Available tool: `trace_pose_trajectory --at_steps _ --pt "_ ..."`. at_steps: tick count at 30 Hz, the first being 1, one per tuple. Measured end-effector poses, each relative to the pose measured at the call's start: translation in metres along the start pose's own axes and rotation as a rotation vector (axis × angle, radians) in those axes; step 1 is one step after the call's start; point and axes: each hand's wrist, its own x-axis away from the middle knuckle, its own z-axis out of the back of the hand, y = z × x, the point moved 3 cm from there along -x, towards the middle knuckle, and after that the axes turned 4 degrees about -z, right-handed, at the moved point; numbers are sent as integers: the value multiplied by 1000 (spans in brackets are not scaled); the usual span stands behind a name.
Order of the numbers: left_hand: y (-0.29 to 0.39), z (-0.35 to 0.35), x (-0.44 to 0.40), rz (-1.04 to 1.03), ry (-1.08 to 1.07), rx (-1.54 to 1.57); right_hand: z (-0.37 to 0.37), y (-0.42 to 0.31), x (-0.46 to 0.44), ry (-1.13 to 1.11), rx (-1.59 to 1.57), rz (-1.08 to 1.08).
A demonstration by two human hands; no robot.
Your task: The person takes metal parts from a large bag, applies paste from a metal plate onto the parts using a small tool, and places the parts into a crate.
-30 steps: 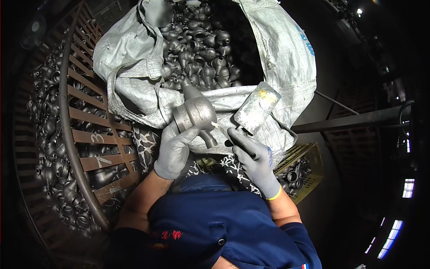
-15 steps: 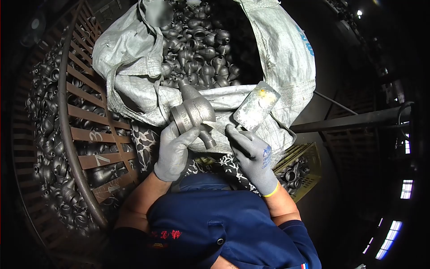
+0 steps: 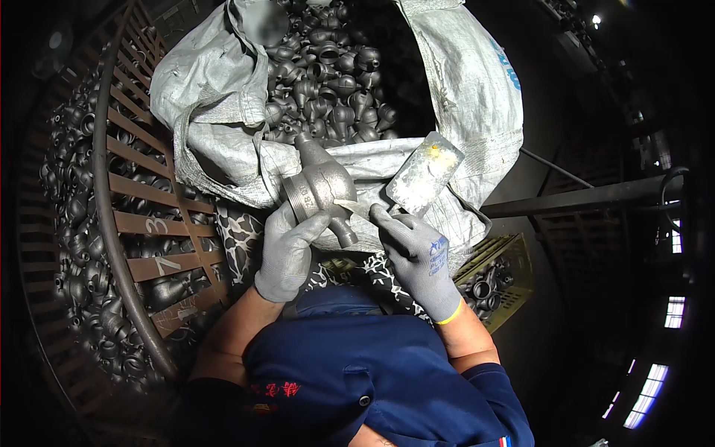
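My left hand, in a grey coated glove, is closed around the lower side of a grey metal casting. The casting has a rounded body, a ribbed collar, a tapering neck at the top and a short stub at the bottom. My right hand, gloved too, pinches a thin pale pointed blade, whose tip lies against the casting's body; its handle is hidden in the glove. Just above my right fingers is a rectangular metal plate with pale smears and a yellow spot. I cannot tell whether the fingers touch it.
A large white woven bag stands ahead, with many similar castings inside. Left is a rusty barred metal cage full of castings. A yellow crate with parts sits at the right, below a horizontal metal bar.
The view has shifted slightly. Both hands keep their grip, and the blade stays against the casting with almost no visible movement.
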Motion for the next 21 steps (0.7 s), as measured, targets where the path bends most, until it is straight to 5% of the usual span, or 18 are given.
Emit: trace_pose_trajectory --at_steps 10,21 --pt "-6 5 0 21 -15 -15 7 -6 -3 -139 -5 -156" --pt "-3 2 0 16 11 -15 6 -1 -2 -20 -34 -89"
